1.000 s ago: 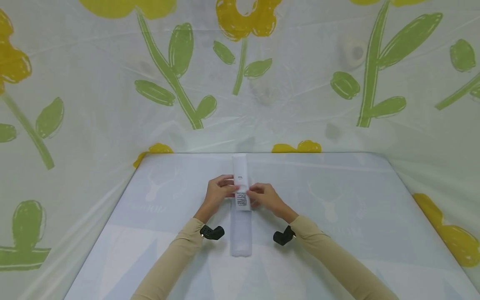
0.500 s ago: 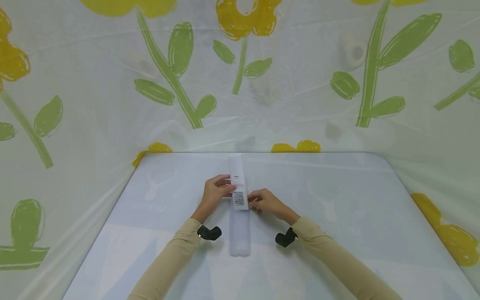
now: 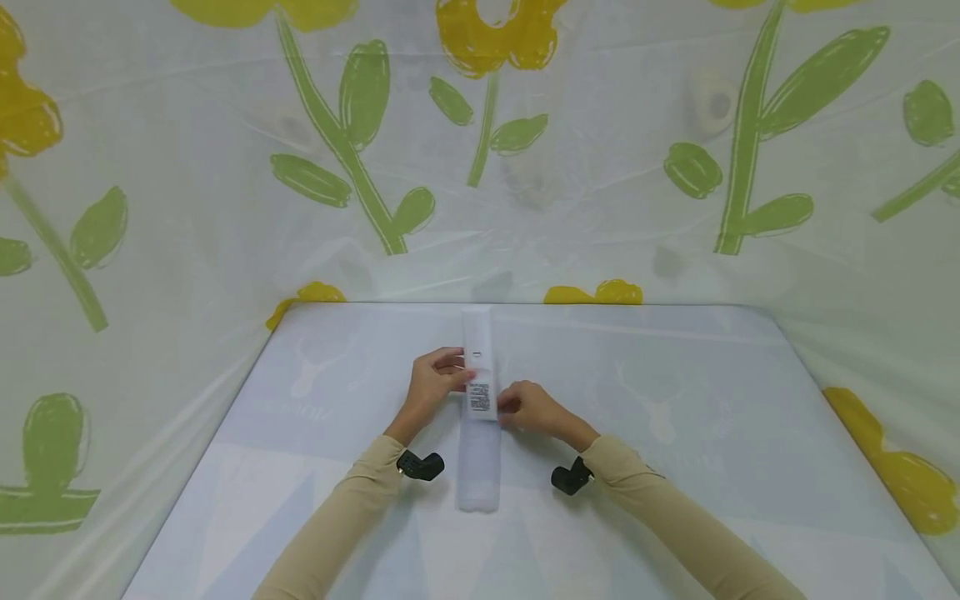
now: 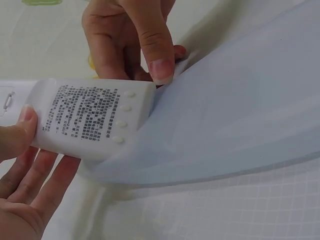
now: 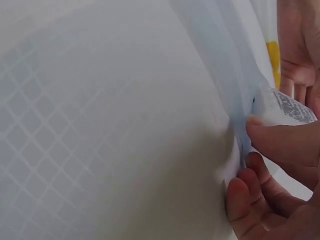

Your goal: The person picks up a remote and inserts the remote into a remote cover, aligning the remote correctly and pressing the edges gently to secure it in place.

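A long white remote control (image 3: 477, 333) lies back side up, with printed text and small feet at its near end (image 4: 90, 112). My left hand (image 3: 433, 383) grips it by the side, thumb on the back and fingers underneath. A translucent bluish soft sleeve (image 3: 478, 471) stretches from that end towards me. In the left wrist view, the remote's end sits at the mouth of the sleeve (image 4: 210, 130); how far it is inside is hidden. My right hand (image 3: 534, 410) pinches the edge of the sleeve's mouth between thumb and fingers, as the right wrist view shows (image 5: 280, 180).
A pale patterned cloth covers the table (image 3: 660, 483). Behind it and along both sides hangs a white curtain (image 3: 600, 208) with yellow flowers and green leaves. Black wrist cameras (image 3: 422, 466) sit on both wrists.
My right fingers have moved from the remote's side down to the sleeve's edge. The remote swung slightly left and partly back, still held by my left hand.
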Tool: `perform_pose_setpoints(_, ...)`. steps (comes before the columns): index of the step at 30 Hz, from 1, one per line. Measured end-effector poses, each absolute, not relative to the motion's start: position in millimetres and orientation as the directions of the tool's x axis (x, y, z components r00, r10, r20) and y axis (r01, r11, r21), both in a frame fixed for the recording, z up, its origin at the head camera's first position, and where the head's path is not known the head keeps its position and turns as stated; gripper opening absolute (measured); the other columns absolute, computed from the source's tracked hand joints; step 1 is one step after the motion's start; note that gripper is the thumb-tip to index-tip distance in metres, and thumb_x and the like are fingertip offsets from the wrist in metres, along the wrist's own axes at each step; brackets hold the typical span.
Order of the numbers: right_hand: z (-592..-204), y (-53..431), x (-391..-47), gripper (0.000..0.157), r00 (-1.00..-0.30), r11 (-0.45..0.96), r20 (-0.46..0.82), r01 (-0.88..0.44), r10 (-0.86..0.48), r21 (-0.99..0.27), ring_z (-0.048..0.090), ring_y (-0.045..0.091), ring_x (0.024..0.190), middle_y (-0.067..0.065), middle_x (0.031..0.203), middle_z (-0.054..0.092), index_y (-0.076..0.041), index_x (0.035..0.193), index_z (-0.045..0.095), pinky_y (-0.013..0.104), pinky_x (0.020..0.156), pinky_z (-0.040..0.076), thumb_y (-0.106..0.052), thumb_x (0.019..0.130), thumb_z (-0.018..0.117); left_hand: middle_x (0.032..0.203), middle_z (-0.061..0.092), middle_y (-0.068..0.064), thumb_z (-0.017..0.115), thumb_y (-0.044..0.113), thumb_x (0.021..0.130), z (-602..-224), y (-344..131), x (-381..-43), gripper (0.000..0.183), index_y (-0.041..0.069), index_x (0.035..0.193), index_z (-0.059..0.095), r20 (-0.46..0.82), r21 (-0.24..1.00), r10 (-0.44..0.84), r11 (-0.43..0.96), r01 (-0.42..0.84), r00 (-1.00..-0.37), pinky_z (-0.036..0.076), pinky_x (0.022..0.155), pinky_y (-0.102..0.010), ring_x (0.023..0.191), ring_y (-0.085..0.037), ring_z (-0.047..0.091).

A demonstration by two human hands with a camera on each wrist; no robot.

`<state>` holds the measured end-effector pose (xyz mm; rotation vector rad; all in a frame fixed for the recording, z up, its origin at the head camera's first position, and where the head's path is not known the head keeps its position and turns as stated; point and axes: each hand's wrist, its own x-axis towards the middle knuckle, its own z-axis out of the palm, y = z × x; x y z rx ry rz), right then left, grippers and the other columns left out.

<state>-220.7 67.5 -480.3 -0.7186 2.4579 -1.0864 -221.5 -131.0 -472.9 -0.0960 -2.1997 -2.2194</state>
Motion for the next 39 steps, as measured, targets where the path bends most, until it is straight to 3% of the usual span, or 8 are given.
perform_pose_setpoints(11,-492,67,-219,0.012,-0.835,0.567,0.012,-0.384,-0.550,-0.729,0.047,0.011,0.066,-0.005,0.069,0.054,-0.011,0.074,0.068,0.022,0.057,0.043,-0.013,0.066,0.076,0.091,0.059,-0.022,0.071,-0.003,0.069,-475,-133,-220,0.040,-0.003,0.106,0.058,0.083,0.997,0.029,0.007,0.083,-0.996,0.052,0.063,-0.043,0.072,-0.022,0.062)
perform_pose_setpoints(15,-494,67,-218,0.012,-0.835,0.561,0.054,-0.414,-0.547,-0.717,0.047,0.009,0.064,-0.007,0.067,0.054,-0.014,0.068,0.066,0.021,0.056,0.043,-0.012,0.064,0.077,0.091,0.060,-0.021,0.071,-0.003,0.068,-476,-132,-220,0.040,-0.002,0.106,0.058,0.082,0.996,0.019,0.014,0.083,-0.996,0.053,0.062,-0.039,0.072,-0.020,0.062)
perform_pose_setpoints(26,-493,67,-215,0.014,-0.856,0.544,0.080,-0.393,-0.510,-0.741,0.049,0.008,0.063,-0.007,0.066,0.056,-0.015,0.066,0.066,0.021,0.056,0.044,-0.011,0.062,0.078,0.090,0.061,-0.015,0.071,0.001,0.069,-476,-133,-220,0.037,0.002,0.105,0.060,0.068,0.995,-0.008,0.071,0.067,-0.998,0.053,0.062,-0.034,0.075,-0.021,0.062)
perform_pose_setpoints(39,-493,72,-212,0.014,-0.833,0.473,0.205,-0.475,-0.515,-0.742,0.051,0.010,0.062,-0.004,0.068,0.057,-0.013,0.063,0.067,0.021,0.054,0.043,-0.009,0.058,0.080,0.086,0.062,-0.013,0.072,0.000,0.068,-477,-128,-222,0.035,0.002,0.102,0.061,0.108,0.985,-0.032,0.137,0.103,-0.994,0.053,0.058,-0.034,0.072,-0.020,0.062)
